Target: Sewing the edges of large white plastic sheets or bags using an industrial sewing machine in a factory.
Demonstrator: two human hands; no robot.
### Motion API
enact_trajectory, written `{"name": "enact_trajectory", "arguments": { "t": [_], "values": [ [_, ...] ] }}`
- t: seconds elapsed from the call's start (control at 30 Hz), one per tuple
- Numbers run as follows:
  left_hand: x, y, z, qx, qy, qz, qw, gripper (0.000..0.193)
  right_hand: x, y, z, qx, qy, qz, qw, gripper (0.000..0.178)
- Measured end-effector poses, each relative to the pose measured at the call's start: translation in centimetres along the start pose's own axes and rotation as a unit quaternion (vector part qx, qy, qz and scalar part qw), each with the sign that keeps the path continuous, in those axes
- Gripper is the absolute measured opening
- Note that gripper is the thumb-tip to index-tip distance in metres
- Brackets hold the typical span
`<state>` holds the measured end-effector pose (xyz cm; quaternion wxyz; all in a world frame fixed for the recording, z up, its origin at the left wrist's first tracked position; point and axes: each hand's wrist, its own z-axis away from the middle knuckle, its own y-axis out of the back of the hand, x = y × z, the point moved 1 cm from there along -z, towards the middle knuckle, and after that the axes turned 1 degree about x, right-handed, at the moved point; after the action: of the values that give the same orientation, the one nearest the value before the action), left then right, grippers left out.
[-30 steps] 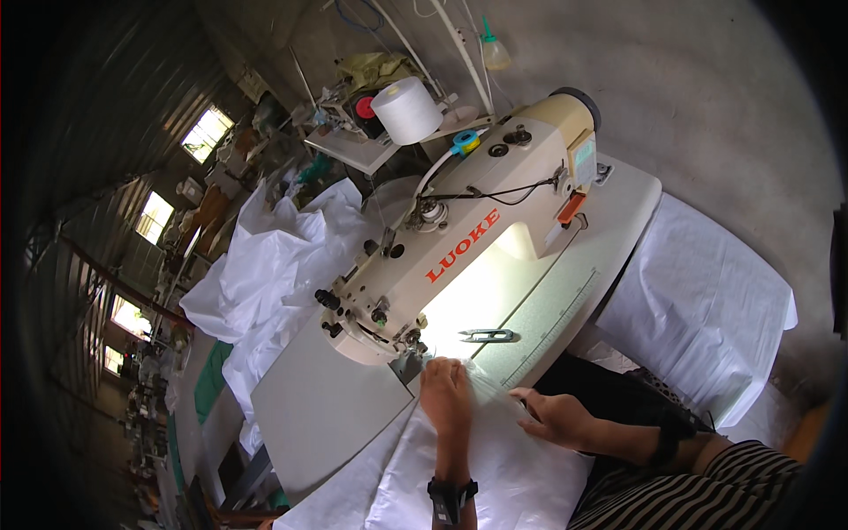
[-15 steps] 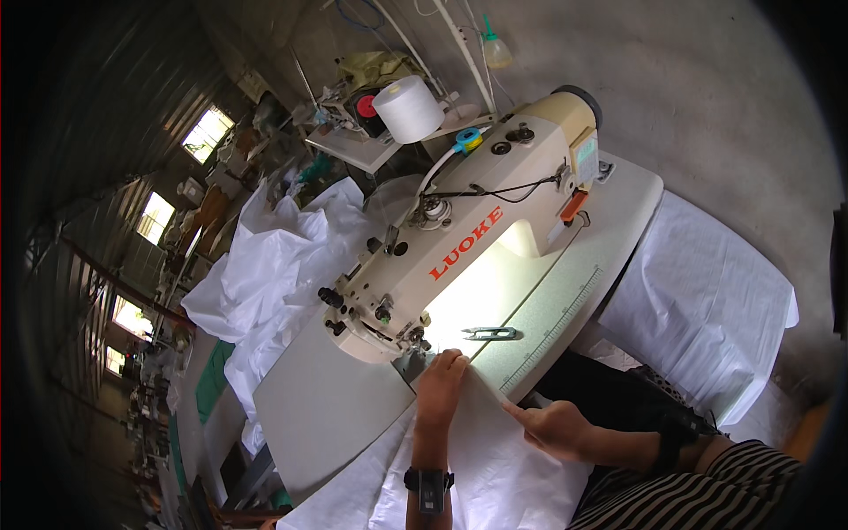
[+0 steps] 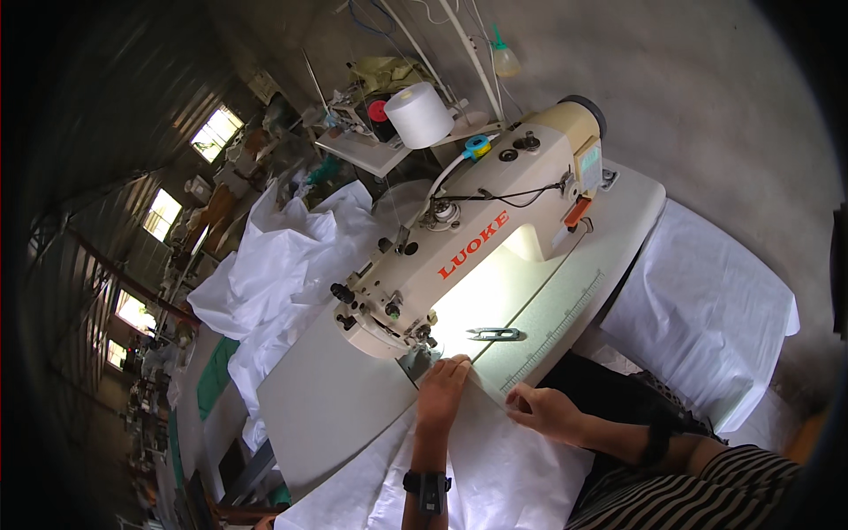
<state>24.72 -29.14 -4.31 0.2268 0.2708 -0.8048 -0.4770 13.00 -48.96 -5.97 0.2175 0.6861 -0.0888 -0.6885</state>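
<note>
White fabric (image 3: 495, 459) drapes over the front edge of the sewing machine table and my lap. My left hand (image 3: 443, 389) is closed on its upper edge, just in front of the presser foot area (image 3: 420, 358); the fingertips are partly hidden. To the right, my right hand (image 3: 548, 413) has its fingers curled with thumb and forefinger at the fabric's right edge. The sewing machine (image 3: 477, 238) stands over the table, its lamp lighting the bed. Thread snips (image 3: 495, 334) lie on the table beyond my hands.
A large heap of white fabric (image 3: 283, 265) lies behind the machine to the left. More white fabric (image 3: 707, 300) hangs over a surface at the right. A white thread cone (image 3: 419, 115) stands on the far side, and an oil bottle (image 3: 505, 60) hangs by the wall.
My right forefinger, stretched along the fabric's edge before, is now curled in, and that hand has risen slightly. My left hand stays at the fabric near the needle. The view has shifted slightly.
</note>
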Motion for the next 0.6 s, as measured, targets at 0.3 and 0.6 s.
{"name": "enact_trajectory", "arguments": {
  "t": [0.3,0.6],
  "values": [
    [0.6,0.0,2.6,-0.002,0.06,-0.084,0.995,0.034,-2.8,-2.5,-0.7,0.05,0.187,0.41,0.891,0.029],
    [1.9,-0.4,4.2,-0.028,0.209,-0.118,0.97,0.057,-4.0,-3.1,-4.5,-0.031,0.208,0.388,0.897,0.026]
  ]
}}
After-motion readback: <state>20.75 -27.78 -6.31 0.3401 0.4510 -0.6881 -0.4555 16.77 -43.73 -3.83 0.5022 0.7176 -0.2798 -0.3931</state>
